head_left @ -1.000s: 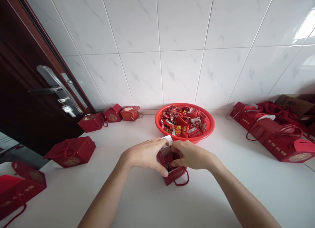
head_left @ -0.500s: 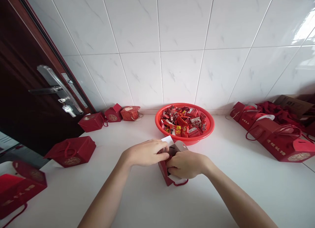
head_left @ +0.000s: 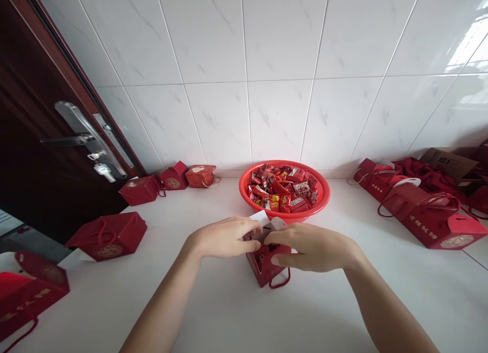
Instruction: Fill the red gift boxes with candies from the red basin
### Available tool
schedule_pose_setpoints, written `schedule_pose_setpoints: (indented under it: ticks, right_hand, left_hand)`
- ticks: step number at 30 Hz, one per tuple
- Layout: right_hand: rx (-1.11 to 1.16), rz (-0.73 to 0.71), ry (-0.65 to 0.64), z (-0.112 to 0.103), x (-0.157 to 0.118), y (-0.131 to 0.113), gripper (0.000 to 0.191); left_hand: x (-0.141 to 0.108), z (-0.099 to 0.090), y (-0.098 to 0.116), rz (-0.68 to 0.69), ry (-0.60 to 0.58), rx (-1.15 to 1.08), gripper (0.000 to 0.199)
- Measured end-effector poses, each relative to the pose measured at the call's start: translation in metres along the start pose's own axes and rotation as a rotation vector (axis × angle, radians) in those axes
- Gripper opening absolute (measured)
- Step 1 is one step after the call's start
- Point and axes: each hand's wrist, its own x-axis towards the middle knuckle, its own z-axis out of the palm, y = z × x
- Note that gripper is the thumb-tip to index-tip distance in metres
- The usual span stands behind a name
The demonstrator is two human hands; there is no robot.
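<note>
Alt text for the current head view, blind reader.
A person's left hand and right hand are at the opening of a small red box on a white counter. Just behind it sits a red basket of mostly red-wrapped packets. More red boxes stand to both sides, with a dark door at left.

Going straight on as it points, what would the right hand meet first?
The right hand would probably meet the left hand across the open red box, though depth is unclear and the box might come first.

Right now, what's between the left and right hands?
The open red box, with red packets inside; the head view shows it between the left hand and the right hand.
</note>
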Motion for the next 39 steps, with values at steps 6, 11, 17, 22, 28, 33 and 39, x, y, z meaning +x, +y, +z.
schedule_pose_setpoints:
  ticks: [6,11,17,22,28,33,39]
  right_hand:
    - [0.048,-0.008,0.152,-0.012,-0.017,0.015,0.019]
    - [0.103,-0.04,0.091,-0.013,-0.019,0.023,0.018]
    - [0.115,-0.019,0.084,-0.012,-0.019,0.023,0.014]
    - [0.08,0.06,0.047,-0.012,-0.016,0.022,0.013]
    - [0.024,0.071,0.053,-0.011,-0.013,0.021,0.013]
    - [-0.074,0.214,0.119,-0.007,-0.006,0.021,0.014]
    - [-0.161,0.336,0.144,-0.003,0.004,0.016,0.016]
  left_hand:
    - [-0.001,-0.001,0.001,0.012,0.016,-0.018,0.026]
    - [-0.003,-0.001,0.0,-0.003,0.054,0.002,0.032]
    - [-0.004,-0.002,-0.006,-0.039,0.098,-0.026,0.047]
    - [-0.005,-0.004,-0.011,-0.046,0.086,-0.028,0.058]
    - [-0.005,-0.005,-0.009,-0.069,0.058,-0.001,0.066]
    - [-0.004,-0.006,-0.001,-0.012,0.021,0.001,0.052]
    - [-0.002,-0.004,0.0,0.062,-0.06,-0.029,0.04]
